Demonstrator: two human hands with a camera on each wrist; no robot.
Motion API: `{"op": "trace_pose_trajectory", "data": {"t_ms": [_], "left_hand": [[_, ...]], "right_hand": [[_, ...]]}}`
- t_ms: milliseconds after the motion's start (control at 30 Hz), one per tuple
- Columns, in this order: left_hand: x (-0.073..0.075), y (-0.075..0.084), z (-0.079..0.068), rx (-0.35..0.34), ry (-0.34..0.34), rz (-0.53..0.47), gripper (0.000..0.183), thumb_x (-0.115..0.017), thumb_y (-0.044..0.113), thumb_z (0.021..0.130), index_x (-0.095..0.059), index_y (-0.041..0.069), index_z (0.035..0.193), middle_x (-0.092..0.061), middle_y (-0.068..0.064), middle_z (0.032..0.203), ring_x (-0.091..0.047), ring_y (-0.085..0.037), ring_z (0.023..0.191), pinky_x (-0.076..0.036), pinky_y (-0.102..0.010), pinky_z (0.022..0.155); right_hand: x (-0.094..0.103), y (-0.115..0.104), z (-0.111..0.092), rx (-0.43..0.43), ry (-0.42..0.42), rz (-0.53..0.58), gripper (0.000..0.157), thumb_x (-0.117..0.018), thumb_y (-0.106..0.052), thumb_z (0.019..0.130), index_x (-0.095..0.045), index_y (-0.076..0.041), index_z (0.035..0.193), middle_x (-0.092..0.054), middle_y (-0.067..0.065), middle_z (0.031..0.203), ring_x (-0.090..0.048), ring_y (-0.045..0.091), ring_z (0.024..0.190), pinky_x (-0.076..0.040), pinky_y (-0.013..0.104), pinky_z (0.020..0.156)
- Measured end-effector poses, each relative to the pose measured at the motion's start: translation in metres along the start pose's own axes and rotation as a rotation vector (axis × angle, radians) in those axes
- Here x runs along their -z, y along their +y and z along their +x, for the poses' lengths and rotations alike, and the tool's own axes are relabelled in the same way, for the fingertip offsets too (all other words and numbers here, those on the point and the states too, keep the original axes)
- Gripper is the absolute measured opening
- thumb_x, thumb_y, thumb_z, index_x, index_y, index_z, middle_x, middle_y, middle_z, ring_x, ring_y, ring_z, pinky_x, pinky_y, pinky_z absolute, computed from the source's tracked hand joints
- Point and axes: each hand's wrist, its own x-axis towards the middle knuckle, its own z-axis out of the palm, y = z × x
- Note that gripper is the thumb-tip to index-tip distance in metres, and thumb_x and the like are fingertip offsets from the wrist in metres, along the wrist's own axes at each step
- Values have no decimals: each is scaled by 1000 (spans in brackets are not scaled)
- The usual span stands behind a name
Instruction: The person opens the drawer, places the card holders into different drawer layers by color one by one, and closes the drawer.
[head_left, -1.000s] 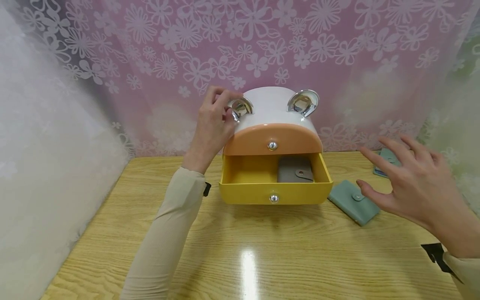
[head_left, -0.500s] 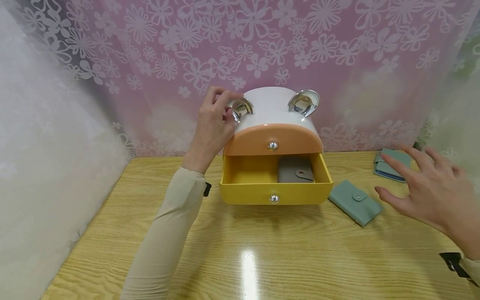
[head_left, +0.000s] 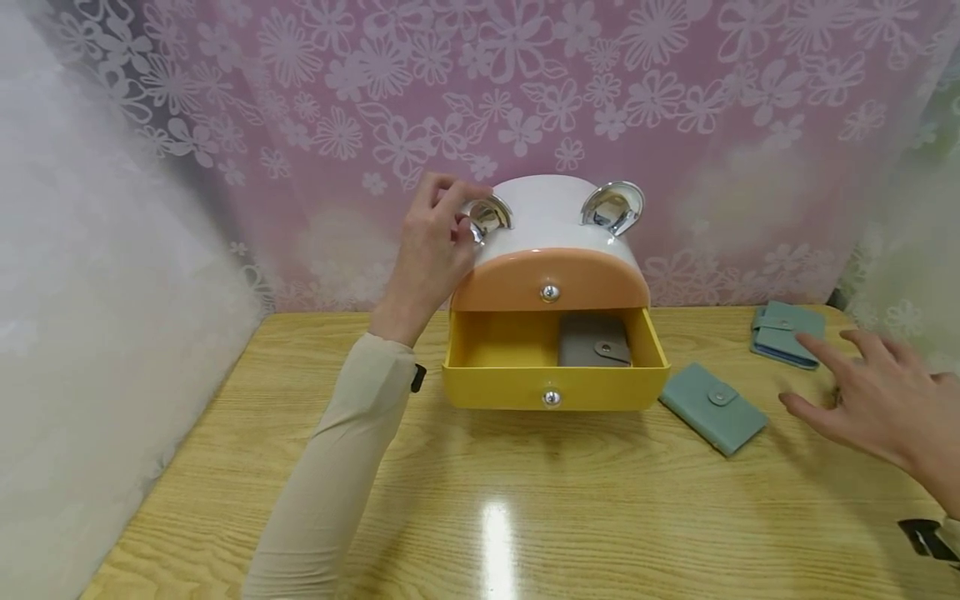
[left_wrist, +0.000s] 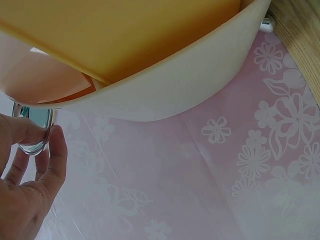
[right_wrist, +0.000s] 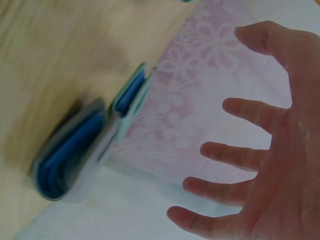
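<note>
Pink curtain (head_left: pixel 450 92): behind table (head_left: pixel 600 517);
Left hand (head_left: pixel 431 246): fingers pinch silver ear (head_left: pixel 491 217);
Right hand (head_left: pixel 881 404): fingers apart; shifted toward table's right edge; folded wallet (right_wrist: pixel 77 150) nearest, ungrasped.

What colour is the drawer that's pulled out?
The pulled-out drawer is yellow, with a shiny silver knob; the head view shows it best.

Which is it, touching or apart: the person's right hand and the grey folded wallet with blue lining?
Apart. The right wrist view shows it: background is plainly visible between the right hand and the grey folded wallet.
</note>
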Motion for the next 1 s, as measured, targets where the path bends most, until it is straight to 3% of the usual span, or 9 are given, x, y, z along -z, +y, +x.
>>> {"op": "trace_pose_trajectory", "data": {"t_ms": [200,567,767,1000], "left_hand": [[0,1,0,2,-7,13,37,-52,-10,93,-68,7,121,-54,-15,118,-58,-24,95,-59,-29,83],[1,1,0,16,-16,25,36,-53,-9,93,-68,7,122,-54,-14,118,-57,-24,94,-59,-29,84],[0,0,0,12,-16,27,36,-52,-9,93,-68,7,122,-54,-14,119,-58,-24,95,-59,-29,84],[0,0,0,8,-14,26,36,-52,-9,93,-68,7,121,-54,-14,118,-58,-24,94,-60,-29,84]], "right_hand": [[-16,17,-3,45,0,-20,91,-63,-71,85,-53,5,133,-47,50,127,-49,60,113,-44,74,86],[-40,41,-5,9,-120,-63,99,-62,-78,82,-54,10,127,-47,50,124,-48,58,111,-47,72,85],[-42,43,-4,2,-150,-55,96,-64,-74,83,-54,11,127,-47,51,124,-48,59,110,-47,73,84],[-41,41,-3,-23,-268,-5,88,-62,-67,90,-52,12,129,-42,53,125,-43,63,112,-46,75,82]]}}
